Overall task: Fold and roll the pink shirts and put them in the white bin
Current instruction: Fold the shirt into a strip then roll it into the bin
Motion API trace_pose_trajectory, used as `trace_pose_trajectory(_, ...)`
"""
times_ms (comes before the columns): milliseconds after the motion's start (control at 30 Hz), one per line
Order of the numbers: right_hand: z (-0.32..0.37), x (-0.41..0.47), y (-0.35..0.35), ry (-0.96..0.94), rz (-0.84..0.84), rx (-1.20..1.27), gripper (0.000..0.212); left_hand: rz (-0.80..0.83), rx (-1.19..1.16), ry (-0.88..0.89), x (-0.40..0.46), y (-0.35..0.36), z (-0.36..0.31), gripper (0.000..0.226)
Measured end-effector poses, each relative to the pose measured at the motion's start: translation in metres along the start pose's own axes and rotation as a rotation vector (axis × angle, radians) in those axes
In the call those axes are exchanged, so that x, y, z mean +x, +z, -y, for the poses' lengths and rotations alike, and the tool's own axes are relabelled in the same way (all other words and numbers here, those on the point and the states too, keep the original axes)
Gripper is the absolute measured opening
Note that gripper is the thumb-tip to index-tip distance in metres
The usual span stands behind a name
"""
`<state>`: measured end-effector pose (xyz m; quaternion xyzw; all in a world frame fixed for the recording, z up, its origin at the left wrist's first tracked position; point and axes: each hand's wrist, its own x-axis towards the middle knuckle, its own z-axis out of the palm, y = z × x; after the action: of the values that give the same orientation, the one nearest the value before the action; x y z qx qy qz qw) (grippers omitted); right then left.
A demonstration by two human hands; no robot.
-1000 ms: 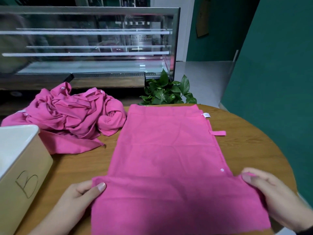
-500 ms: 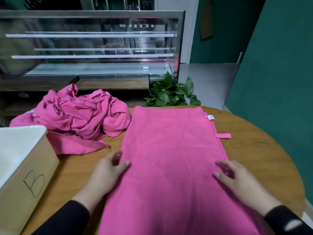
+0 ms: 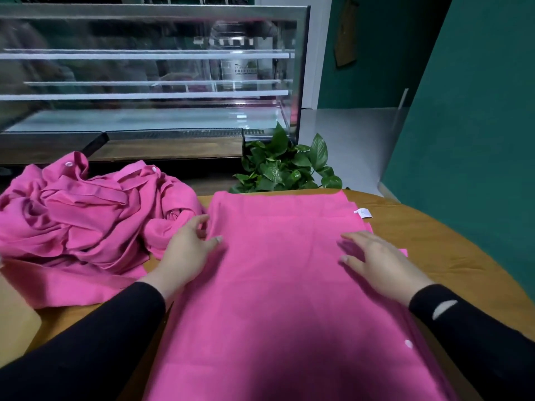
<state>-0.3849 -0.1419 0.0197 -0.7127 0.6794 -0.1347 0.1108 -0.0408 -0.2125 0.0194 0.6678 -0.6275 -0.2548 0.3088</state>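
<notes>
Flat pink cotton shirt (image 3: 283,285) spread lengthwise on round wooden table (image 3: 451,250). Left hand (image 3: 188,250) and right hand (image 3: 379,261) pressing its side edges, fingers extended, gripping nothing. Likely risks: uneven pressure skewing folds; crumpled pink shirt pile (image 3: 86,224) nearby snagging.

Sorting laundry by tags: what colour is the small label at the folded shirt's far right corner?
White label, clearest in the head view.
</notes>
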Motion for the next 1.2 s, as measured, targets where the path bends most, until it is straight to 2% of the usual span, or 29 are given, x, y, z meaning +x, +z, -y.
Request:
trace_pose_trajectory(200, 0.003, 0.084, 0.005, -0.027, 0.096, -0.065, 0.057, 0.038, -0.011, -0.161, 0.058, 0.023, -0.016, 0.068)
trace_pose_trajectory(300, -0.001, 0.112, 0.006, -0.002, 0.159, -0.077, 0.065, 0.025, -0.233, -0.239, 0.074, 0.027, -0.017, 0.041)
trace_pose_trajectory(400, -0.007, 0.131, 0.007, -0.028, 0.231, -0.058, 0.071, 0.202, -0.552, -0.203, 0.079, 0.017, -0.025, 0.007)
trace_pose_trajectory(433, -0.009, 0.136, 0.006, -0.035, 0.243, -0.027, 0.073, 0.268, -0.647, -0.178, 0.078, 0.011, -0.030, 0.003)
trace_pose_trajectory(500, -0.013, 0.145, 0.004, -0.037, 0.254, 0.010, 0.076, 0.326, -0.750, -0.127, 0.080, 0.001, -0.035, 0.012)
trace_pose_trajectory(567, -0.018, 0.154, 0.001, -0.038, 0.289, -0.013, 0.063, 0.321, -0.754, -0.086, 0.084, -0.006, -0.036, 0.018)
trace_pose_trajectory(600, -0.022, 0.157, -0.001, -0.050, 0.319, -0.033, 0.045, 0.324, -0.746, -0.081, 0.086, -0.008, -0.035, 0.018)
trace_pose_trajectory(633, -0.024, 0.160, -0.004, -0.060, 0.350, -0.044, 0.030, 0.323, -0.718, -0.088, 0.088, -0.008, -0.033, 0.019)
trace_pose_trajectory(767, -0.040, 0.163, -0.015, -0.045, 0.448, -0.062, 0.028, 0.277, -0.479, -0.150, 0.096, -0.003, -0.017, 0.009)
trace_pose_trajectory(800, -0.043, 0.163, -0.017, -0.047, 0.448, -0.062, 0.026, 0.245, -0.315, -0.114, 0.099, -0.001, -0.015, 0.007)
trace_pose_trajectory(867, -0.047, 0.166, -0.020, -0.057, 0.370, -0.014, 0.028, 0.158, 0.077, 0.017, 0.107, 0.007, -0.014, 0.021)
trace_pose_trajectory(933, -0.049, 0.172, -0.023, -0.073, 0.270, 0.080, 0.025, 0.132, 0.309, 0.133, 0.115, 0.017, -0.012, 0.018)
trace_pose_trajectory(1000, -0.053, 0.177, -0.022, -0.069, 0.270, 0.133, 0.018, 0.165, 0.411, 0.179, 0.121, 0.026, -0.009, 0.017)
trace_pose_trajectory(1067, -0.062, 0.177, -0.018, -0.029, 0.366, 0.170, 0.019, 0.173, 0.448, 0.193, 0.126, 0.034, -0.003, 0.015)
trace_pose_trajectory(1133, -0.070, 0.173, -0.017, 0.034, 0.459, 0.210, 0.033, 0.147, 0.425, 0.199, 0.129, 0.036, 0.000, 0.013)
trace_pose_trajectory(1200, -0.072, 0.172, -0.021, 0.028, 0.512, 0.108, 0.042, 0.166, 0.449, 0.188, 0.131, 0.033, 0.001, 0.013)
